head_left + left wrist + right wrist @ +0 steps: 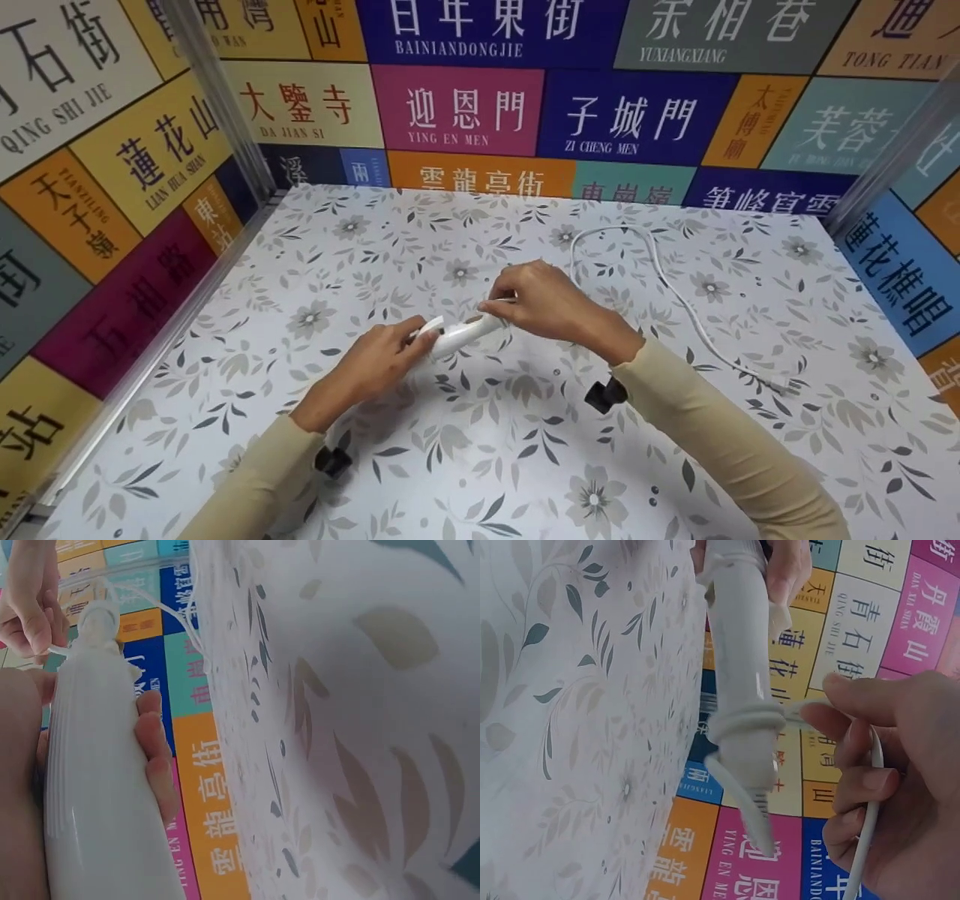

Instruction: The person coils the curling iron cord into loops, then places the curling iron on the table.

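Observation:
Above the table, my left hand (382, 360) grips a white, tube-shaped corded appliance (457, 339) by its body. Close up in the left wrist view, the white body (105, 765) has fine ridges along one side, with fingers wrapped round it. My right hand (544, 304) is at the cord end and pinches the white cord (865, 840) between thumb and curled fingers. In the right wrist view, a loop of cord (746, 721) goes round the appliance's narrow end, just above the ribbed cord sleeve (759, 821). The appliance's exact kind cannot be told.
The cord's loose length (686, 304) curves over the right side of the flower-patterned table (592, 457), its far end (780, 384) lying there. Walls of coloured sign panels (457, 109) stand behind and at both sides. Small black devices (606, 394) sit at both wrists.

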`<state>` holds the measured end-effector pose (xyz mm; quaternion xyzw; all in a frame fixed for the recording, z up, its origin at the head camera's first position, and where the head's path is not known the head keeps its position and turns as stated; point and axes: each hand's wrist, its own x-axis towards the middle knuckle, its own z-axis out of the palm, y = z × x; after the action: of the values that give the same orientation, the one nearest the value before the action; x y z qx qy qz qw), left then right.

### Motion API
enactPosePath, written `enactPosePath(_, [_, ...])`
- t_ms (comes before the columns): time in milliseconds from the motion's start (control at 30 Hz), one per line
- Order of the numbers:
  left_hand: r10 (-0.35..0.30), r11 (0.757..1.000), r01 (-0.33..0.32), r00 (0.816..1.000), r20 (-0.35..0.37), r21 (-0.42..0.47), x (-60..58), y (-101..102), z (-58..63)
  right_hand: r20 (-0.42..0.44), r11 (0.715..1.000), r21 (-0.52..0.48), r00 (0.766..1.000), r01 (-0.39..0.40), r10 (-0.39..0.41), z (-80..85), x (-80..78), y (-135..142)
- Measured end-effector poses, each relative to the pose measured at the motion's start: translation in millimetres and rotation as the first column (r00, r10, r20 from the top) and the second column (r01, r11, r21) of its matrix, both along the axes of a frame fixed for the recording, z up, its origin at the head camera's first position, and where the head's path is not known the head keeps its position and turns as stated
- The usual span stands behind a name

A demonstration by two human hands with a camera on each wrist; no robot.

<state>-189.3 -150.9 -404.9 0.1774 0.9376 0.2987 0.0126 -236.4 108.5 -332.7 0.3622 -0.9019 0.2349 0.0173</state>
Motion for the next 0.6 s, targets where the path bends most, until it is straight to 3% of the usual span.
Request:
enactPosePath(167, [0.115, 0.992, -0.114, 0.993, -0.019, 0.046, 3.1, 3.6, 2.8, -0.009, 0.999, -0.052, 1.0, 0.012, -0.012, -0.3, 7.0, 1.2])
enactPosePath(333, [0.21, 0.976, -0.205, 0.975, -0.071, 0.077, 3.6, 5.3, 7.3, -0.011, 0.992, -0.122, 1.0, 0.001, -0.003, -2.2, 10.3, 3.7])
enactPosePath(433, [0.239, 0.968, -0.229, 0.967, -0.092, 0.104, 5.0, 5.2, 8.2, -0.007, 0.985, -0.171, 0.999, -0.035, 0.034, -5.5, 9.2, 6.5])
enactPosePath(600, [0.258, 0.959, -0.24, 0.959, -0.117, 0.148, 9.1, 3.7, 7.5, 0.088, 0.965, -0.252, 0.992, -0.067, 0.092, -13.7, 3.3, 14.4])
